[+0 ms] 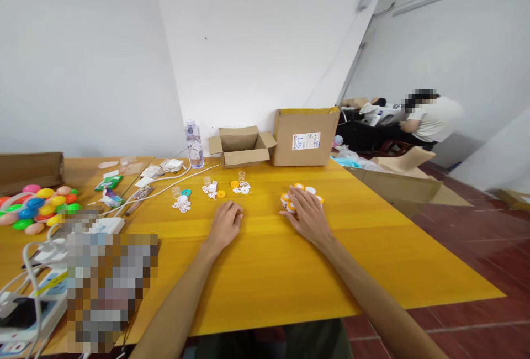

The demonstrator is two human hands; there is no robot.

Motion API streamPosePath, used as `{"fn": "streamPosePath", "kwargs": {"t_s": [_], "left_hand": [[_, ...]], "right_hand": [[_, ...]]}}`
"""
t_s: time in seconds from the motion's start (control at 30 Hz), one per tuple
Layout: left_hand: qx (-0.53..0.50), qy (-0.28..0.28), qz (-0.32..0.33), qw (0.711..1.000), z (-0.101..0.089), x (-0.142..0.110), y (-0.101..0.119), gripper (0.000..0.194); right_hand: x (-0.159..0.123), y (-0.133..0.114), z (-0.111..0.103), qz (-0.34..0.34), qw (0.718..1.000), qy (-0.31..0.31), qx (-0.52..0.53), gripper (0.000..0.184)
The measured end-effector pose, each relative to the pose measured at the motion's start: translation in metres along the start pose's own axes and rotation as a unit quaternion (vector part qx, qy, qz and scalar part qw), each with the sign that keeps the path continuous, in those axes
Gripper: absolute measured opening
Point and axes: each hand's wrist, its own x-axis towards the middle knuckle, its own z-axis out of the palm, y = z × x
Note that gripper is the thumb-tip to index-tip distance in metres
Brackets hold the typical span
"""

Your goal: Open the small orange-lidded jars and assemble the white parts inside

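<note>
My right hand point(308, 215) lies spread over a cluster of small round orange-and-white pieces point(310, 190), its fingers covering part of them. My left hand point(226, 223) rests on the table with its fingers curled in and no object showing in it. Beyond it are small groups of parts: white cut-out pieces point(181, 204) with a teal ring point(186, 193), more white pieces point(212, 188) beside an orange ring point(221, 194), and an orange disc point(235, 184) near white bits. Small clear cups point(242, 175) stand among these groups.
An open cardboard box point(246, 156), a closed carton point(306, 146) and a water bottle point(194, 144) stand along the wall. Colourful plastic balls or eggs point(37, 207), cables and a power strip point(53, 292) fill the left side. A person point(434, 119) sits at the back right.
</note>
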Motion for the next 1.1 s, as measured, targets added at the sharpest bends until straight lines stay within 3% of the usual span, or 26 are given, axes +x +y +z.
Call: {"fn": "streamPosePath", "kwargs": {"t_s": [0.17, 0.33, 0.47, 0.63, 0.8, 0.97, 1.1], "left_hand": [[0.008, 0.006, 0.007, 1.000, 0.001, 0.000, 0.000, 0.016], [0.019, 0.001, 0.005, 1.000, 0.001, -0.001, 0.003, 0.017], [0.025, 0.007, 0.009, 1.000, 0.003, -0.003, 0.003, 0.018], [0.024, 0.013, 0.002, 1.000, 0.004, -0.006, 0.004, 0.017], [0.030, 0.000, -0.008, 1.000, 0.002, -0.008, 0.007, 0.018], [0.032, -0.015, -0.019, 0.999, 0.001, -0.008, 0.008, 0.015], [0.019, -0.015, -0.021, 0.999, 0.001, -0.008, 0.008, 0.015]], "right_hand": [[-0.004, -0.008, -0.007, 0.009, 1.000, 0.011, -0.014, 0.056], [-0.026, -0.023, -0.030, 0.020, 1.000, -0.003, -0.003, 0.070], [-0.060, -0.012, -0.041, 0.113, 0.993, 0.007, -0.022, 0.074], [-0.083, 0.018, -0.021, 0.213, 0.977, -0.031, -0.014, 0.076], [-0.081, 0.027, -0.011, 0.185, 0.982, -0.034, 0.021, 0.056], [-0.076, 0.028, -0.026, 0.154, 0.986, -0.031, 0.060, 0.047], [-0.075, 0.017, -0.040, 0.171, 0.980, -0.040, 0.095, 0.044]]}}
